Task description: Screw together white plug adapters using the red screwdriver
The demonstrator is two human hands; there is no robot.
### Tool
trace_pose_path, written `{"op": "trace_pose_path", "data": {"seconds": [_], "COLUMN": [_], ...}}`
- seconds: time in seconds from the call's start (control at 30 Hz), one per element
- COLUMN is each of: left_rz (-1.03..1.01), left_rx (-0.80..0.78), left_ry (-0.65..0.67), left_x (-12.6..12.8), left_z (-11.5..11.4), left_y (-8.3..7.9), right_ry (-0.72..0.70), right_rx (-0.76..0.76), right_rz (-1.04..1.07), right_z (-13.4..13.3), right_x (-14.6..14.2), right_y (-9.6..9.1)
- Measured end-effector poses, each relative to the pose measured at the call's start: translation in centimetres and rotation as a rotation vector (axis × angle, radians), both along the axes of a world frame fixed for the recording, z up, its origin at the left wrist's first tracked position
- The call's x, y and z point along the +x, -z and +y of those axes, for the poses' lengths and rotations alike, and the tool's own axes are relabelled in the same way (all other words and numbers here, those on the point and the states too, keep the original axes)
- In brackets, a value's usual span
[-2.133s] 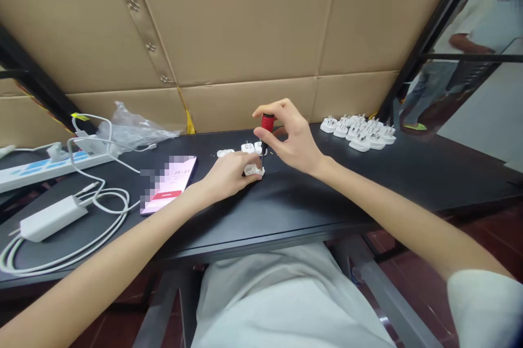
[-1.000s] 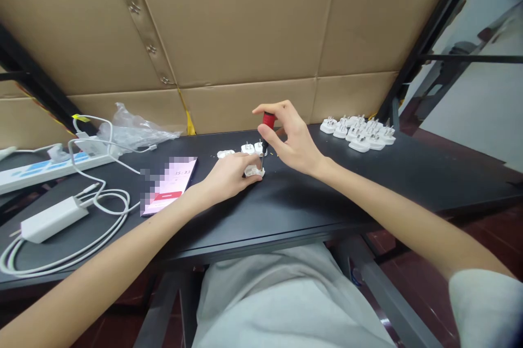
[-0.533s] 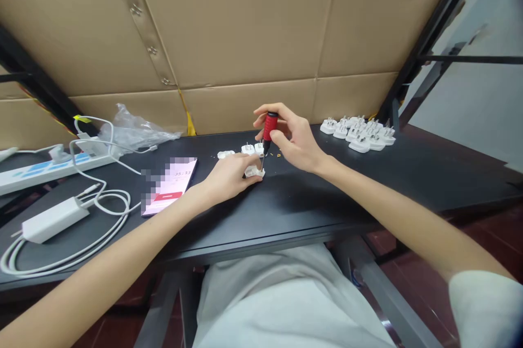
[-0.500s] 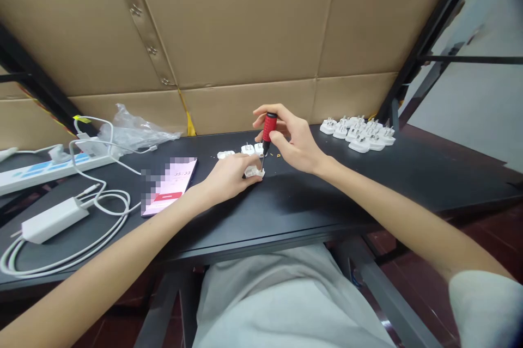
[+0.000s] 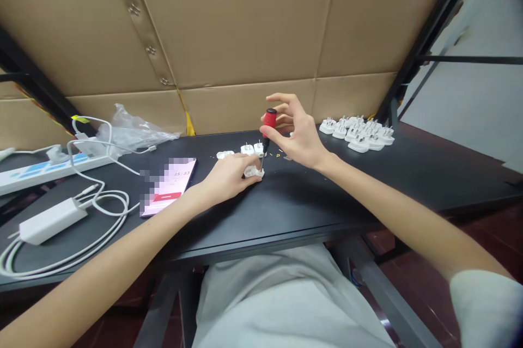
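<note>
My left hand [image 5: 229,175] presses down on a small white plug part [image 5: 254,172] on the black table [image 5: 310,195], fingers closed round it. My right hand [image 5: 295,133] pinches a red-handled screwdriver [image 5: 267,129] between thumb and fingertips, holding it upright with its tip down on that part. The other fingers of the right hand are spread upward. Behind the held part lie a few more white plug parts [image 5: 247,148].
A group of several white plug parts [image 5: 358,131] sits at the back right. A phone [image 5: 168,185] lies left of my left hand. Further left are a white charger with coiled cable [image 5: 49,220], a power strip [image 5: 44,165] and a clear plastic bag [image 5: 133,129]. Cardboard panels [image 5: 245,32] stand behind.
My right hand has shifted its grip up the screwdriver handle and its fingers have spread. The left hand and plug part stay put. A person seen at far right earlier is gone.
</note>
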State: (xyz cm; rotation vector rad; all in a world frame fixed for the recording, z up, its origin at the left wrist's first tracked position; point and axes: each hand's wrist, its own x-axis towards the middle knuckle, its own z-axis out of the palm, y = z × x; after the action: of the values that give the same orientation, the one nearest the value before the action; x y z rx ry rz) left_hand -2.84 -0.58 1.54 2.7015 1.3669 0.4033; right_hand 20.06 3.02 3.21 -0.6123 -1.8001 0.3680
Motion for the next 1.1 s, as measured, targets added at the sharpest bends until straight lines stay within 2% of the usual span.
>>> {"op": "trace_pose_path", "data": {"seconds": [0.13, 0.3, 0.4, 0.57, 0.83, 1.03, 1.1], "left_rz": [0.0, -0.008, -0.011, 0.005, 0.001, 0.001, -0.005], "left_rx": [0.002, 0.001, -0.002, -0.007, 0.002, 0.004, 0.0], "left_ry": [0.008, 0.014, 0.013, 0.005, 0.011, 0.004, 0.001], "left_x": [0.0, 0.1, 0.1, 0.2, 0.1, 0.1, 0.1], "left_z": [0.0, 0.0, -0.1, -0.1, -0.1, -0.2, -0.2], "left_y": [0.0, 0.0, -0.2, -0.3, -0.2, -0.2, -0.2], "right_ry": [-0.081, -0.19, -0.164, 0.005, -0.131, 0.041, 0.038], "right_rx": [-0.069, -0.067, -0.054, 0.079, -0.035, 0.064, 0.072], "right_rz": [0.034, 0.021, -0.01, -0.029, -0.046, -0.087, -0.077], "right_z": [-0.1, -0.9, -1.1, -1.2, -1.1, -1.2, -1.1], "right_x": [-0.1, -0.4, -0.4, -0.5, -0.1, -0.3, -0.4], "right_y": [-0.1, -0.2, -0.4, -0.6, -0.5, -0.7, -0.6]}}
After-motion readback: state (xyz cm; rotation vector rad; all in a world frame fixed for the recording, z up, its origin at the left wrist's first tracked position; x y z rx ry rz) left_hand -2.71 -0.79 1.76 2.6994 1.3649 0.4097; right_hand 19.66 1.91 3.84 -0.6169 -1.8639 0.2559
